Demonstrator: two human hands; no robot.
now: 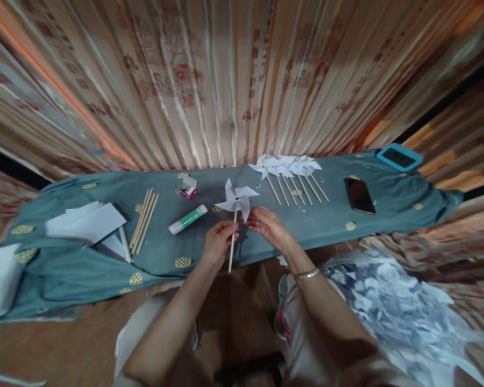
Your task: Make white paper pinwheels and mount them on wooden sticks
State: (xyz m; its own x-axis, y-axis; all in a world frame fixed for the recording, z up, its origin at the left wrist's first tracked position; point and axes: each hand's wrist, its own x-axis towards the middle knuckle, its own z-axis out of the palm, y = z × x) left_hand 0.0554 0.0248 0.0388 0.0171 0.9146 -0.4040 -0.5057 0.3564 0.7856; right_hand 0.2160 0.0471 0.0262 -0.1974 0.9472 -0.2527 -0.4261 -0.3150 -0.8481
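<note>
A white paper pinwheel [237, 199] on a thin wooden stick stands upright over the near middle of the table, a dark pin head at its centre. My left hand [219, 241] is closed on the stick just under the paper blades. Beside the lower right blade is my right hand [269, 224], its fingers stretched out and slightly apart, the tips at or touching that blade's edge. To the left lie a green and white glue stick [188, 219] and a small red and white box [187, 187] of pins.
Several finished pinwheels [286, 165] lie in a row at the back. Loose wooden sticks [144, 220] and white paper sheets [86, 223] are on the left. A phone [360, 195] and a blue-framed device [399, 156] sit right. Paper pieces [403, 306] are heaped below right.
</note>
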